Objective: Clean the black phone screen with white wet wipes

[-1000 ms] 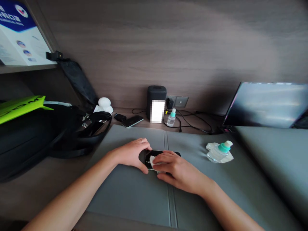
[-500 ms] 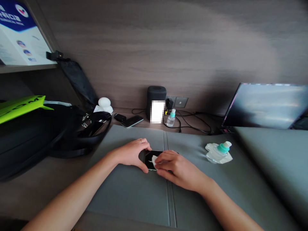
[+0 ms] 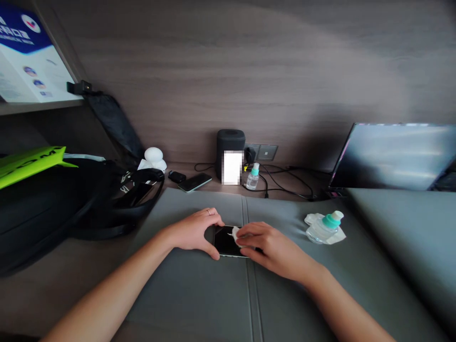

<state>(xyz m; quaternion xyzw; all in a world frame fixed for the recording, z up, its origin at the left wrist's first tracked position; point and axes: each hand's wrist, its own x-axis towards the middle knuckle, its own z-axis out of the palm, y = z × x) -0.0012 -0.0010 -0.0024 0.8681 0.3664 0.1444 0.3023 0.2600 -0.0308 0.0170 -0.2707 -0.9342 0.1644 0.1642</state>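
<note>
Smartphone [image 3: 226,243] clasped by half-open left hand [image 3: 194,231] (ring [image 3: 209,213] worn); right of that, tissue [image 3: 235,233] pinched over smartphone by curled right hand [image 3: 272,244].

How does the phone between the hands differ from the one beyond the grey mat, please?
The near phone lies on the grey mat, the far phone on the desk beyond it. The left hand grips the near phone and the right hand holds a white tissue over it, while the far phone is untouched. The near phone lies straight across; the far phone slants. Both show a dark face.
</note>
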